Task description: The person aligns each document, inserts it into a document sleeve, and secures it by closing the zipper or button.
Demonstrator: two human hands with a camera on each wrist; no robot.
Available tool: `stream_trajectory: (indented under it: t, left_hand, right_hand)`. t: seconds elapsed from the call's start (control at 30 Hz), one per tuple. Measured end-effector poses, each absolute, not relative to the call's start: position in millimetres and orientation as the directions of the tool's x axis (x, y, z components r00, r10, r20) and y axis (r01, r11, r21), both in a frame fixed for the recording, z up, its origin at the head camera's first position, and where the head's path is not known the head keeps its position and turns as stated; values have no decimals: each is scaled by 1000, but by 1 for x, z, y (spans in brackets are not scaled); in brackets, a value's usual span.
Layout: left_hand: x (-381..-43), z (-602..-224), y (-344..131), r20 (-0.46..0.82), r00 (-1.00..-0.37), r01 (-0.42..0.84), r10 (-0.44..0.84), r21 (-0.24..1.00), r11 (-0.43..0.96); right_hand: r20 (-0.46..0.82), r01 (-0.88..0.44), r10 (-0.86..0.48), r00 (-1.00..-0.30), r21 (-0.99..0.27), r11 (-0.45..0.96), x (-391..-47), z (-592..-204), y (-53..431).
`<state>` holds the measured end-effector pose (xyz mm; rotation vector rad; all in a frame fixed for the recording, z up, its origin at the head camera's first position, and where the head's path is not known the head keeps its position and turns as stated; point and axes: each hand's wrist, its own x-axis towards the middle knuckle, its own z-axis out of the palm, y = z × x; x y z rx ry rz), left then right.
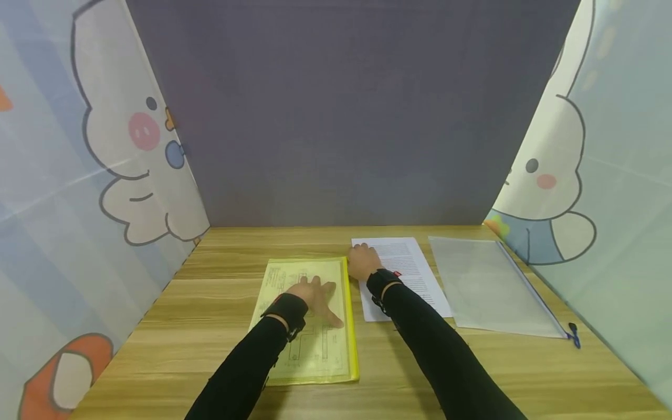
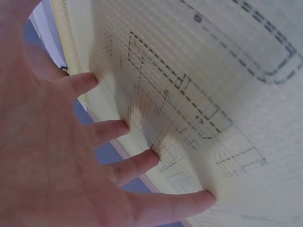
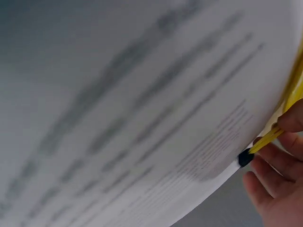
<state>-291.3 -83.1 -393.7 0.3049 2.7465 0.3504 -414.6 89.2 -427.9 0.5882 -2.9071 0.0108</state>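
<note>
A yellow mesh zip bag (image 1: 283, 361) lies flat in the middle of the table, a sheet printed with line drawings showing through it. My left hand (image 1: 315, 297) rests on top with fingers spread; in the left wrist view the fingertips (image 2: 150, 158) touch the mesh. By the bag's far right corner, my right hand (image 1: 363, 261) pinches a yellow zip pull (image 3: 266, 140) with a dark end (image 3: 245, 157). The yellow zip edge (image 1: 352, 332) runs down the bag's right side. A printed white sheet (image 1: 399, 254) lies beside it, partly under the right arm.
To the right lies a translucent bag (image 1: 483, 286) with a blue zip edge and a blue pull (image 1: 574, 335) at its near corner. A dark grey panel (image 1: 341, 116) stands behind the wooden table (image 1: 199, 326), and cartoon-printed cloths hang at both sides.
</note>
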Motion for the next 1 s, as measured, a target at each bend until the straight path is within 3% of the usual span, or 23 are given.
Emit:
stream_trajectory:
  t: [0.17,0.5,1.0]
  left_hand:
    - [-290,-395,-83,-312,-918,165,246,265,950]
    - [-291,-397,-83,-305,-920,169,247,260,951]
    - [-291,-393,-83,-310,-916,187,254,231,955]
  right_hand:
    - [143,-387,-373,-917,-83,918,-415,-426,87]
    - [-60,-293,-308,-949,-186,938,-414,-422,84]
    - [-33,-333,-335,-942,-49,942,-417,-425,88]
